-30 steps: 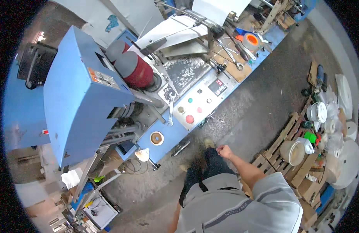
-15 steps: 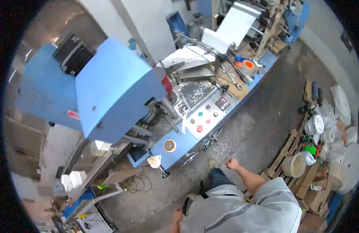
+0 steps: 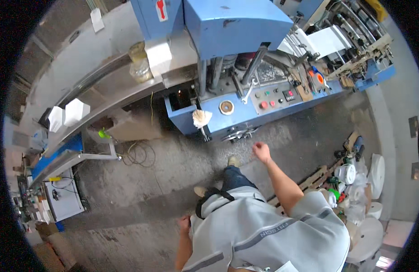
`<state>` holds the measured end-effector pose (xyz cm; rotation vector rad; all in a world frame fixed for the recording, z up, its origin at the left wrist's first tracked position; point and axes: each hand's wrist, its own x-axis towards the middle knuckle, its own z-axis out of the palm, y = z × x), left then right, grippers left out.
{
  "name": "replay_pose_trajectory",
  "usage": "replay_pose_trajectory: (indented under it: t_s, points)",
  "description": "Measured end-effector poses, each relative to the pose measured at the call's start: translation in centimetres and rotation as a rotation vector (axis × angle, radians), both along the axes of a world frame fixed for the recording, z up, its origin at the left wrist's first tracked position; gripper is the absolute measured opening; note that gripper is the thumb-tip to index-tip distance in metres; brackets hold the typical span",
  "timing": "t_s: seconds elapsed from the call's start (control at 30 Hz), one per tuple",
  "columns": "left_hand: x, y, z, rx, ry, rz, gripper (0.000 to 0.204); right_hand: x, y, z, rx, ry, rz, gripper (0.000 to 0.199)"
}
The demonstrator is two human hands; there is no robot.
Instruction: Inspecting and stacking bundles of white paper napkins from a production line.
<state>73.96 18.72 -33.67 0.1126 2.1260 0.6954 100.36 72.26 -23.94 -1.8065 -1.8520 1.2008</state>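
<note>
My right hand (image 3: 261, 152) hangs in the air over the floor, a short way off the front of the blue machine (image 3: 245, 27). Its fingers are curled in, and nothing shows in them. Beside my left hip is my left hand (image 3: 185, 223), small in view, its fingers loosely curled with nothing visible in it. Neither hand touches anything. Nearest to the right hand is the machine's front ledge, bearing a round ring-shaped part (image 3: 226, 107), a wrench (image 3: 250, 91) and a control panel (image 3: 275, 100). A crumpled whitish cloth (image 3: 201, 119) sits at the ledge's left corner.
A metal conveyor (image 3: 114, 84) runs off to the left, with white folded paper pieces (image 3: 77, 112) on it. Looped cable (image 3: 139, 154) lies on the floor beneath. Along the right stand a wooden pallet (image 3: 316, 179), tubs and large white rolls (image 3: 368, 238).
The view has swung left, so the machine now sits higher and further right, and more conveyor shows. Both my hands stay off everything, with the right arm reaching further forward.
</note>
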Motion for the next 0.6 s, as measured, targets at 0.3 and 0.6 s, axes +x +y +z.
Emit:
replay_pose_trajectory:
  t_s: [0.3, 0.6]
  points:
    - [2.5, -3.3, 6.2, 0.228, -0.315, 0.399, 0.021, 4.1, 13.3, -3.0, 0.347, 0.079, -0.389, 0.022]
    - [3.6, 2.9, 8.9, -0.138, 0.100, 0.066, 0.030, 7.8, 23.4, 0.1, 0.401, -0.154, -0.441, 0.053]
